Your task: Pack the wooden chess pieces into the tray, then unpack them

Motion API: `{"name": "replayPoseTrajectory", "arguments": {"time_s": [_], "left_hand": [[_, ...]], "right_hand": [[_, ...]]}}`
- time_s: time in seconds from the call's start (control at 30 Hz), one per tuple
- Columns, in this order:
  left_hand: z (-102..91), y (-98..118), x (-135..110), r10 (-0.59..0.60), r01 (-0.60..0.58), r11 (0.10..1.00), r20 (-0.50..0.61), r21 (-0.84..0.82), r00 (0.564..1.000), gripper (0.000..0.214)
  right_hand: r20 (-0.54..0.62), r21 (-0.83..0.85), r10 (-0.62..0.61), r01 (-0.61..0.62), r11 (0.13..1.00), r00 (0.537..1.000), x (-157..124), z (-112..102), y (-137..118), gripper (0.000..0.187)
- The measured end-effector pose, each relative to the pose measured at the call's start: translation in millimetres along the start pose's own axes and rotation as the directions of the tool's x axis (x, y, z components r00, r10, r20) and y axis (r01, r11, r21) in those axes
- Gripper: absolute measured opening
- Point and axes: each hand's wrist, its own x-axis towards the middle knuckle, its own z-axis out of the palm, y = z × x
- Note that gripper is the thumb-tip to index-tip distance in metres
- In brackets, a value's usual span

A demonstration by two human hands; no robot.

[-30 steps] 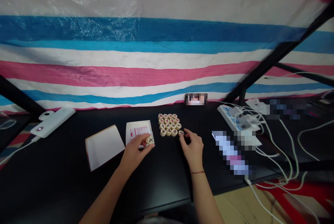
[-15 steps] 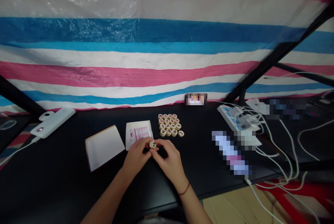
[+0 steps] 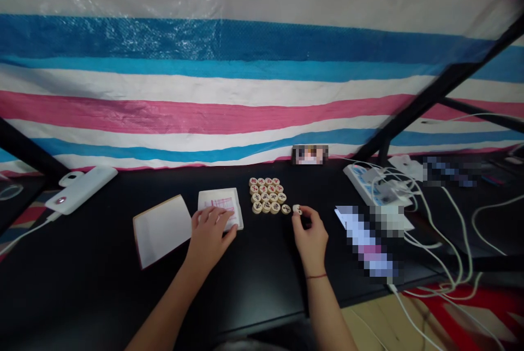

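Between the thumb and fingers of my right hand [image 3: 311,236] is a round cream Chinese chess piece [image 3: 297,209] with a dark character on it. It is at the table surface, just right of a single loose piece [image 3: 285,209]. Beside that lies a block of stacked Chinese chess pieces [image 3: 268,197] in rows, with red characters at the back and black ones in front. My left hand [image 3: 210,233] rests with fingers spread over a small white box [image 3: 219,194] with pink grid lines inside. The hand covers the box's lower left part.
An open white box lid [image 3: 164,231] lies left of my left hand. At the left back is a white power bank [image 3: 85,190] on a cable. To the right are a blurred phone [image 3: 364,242], a power strip [image 3: 366,184] and tangled white cables. Striped sheeting [image 3: 229,89] hangs behind.
Both hands were together at the white box around one chess piece. My right hand has carried it right to the front row's end; my left has let go and spread over the box.
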Motion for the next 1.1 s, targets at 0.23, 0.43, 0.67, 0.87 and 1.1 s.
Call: {"name": "replayPoseTrajectory", "arguments": {"time_s": [0.23,0.43,0.67,0.87,1.1], "left_hand": [[2.1,-0.8,-5.3,-0.064,0.053,0.994,0.111,0.095,0.992,0.019],[6.0,-1.2,-6.0,-0.095,0.086,0.993,0.114,0.083,0.989,0.016],[2.9,0.4,-4.8,-0.106,0.093,0.992,0.158,0.088,0.982,0.021],[4.3,0.1,-5.1,-0.096,0.083,0.992,0.150,0.092,0.984,0.020],[5.1,-5.6,-3.7,-0.055,0.050,0.998,0.147,0.038,0.988,0.023]], "right_hand": [[0.063,-0.132,-0.131,0.138,0.982,0.989,-3.1,8.8,1.8,0.031],[0.111,-0.210,-0.199,0.219,0.953,0.974,-0.9,13.1,2.6,0.030],[0.135,-0.246,-0.188,0.216,0.945,0.973,-2.6,13.5,0.9,0.027],[0.150,-0.230,-0.156,0.187,0.955,0.976,-0.7,15.1,0.6,0.027],[-0.109,-0.113,-0.231,0.219,0.969,0.967,-4.8,5.3,-23.3,0.020]]}}
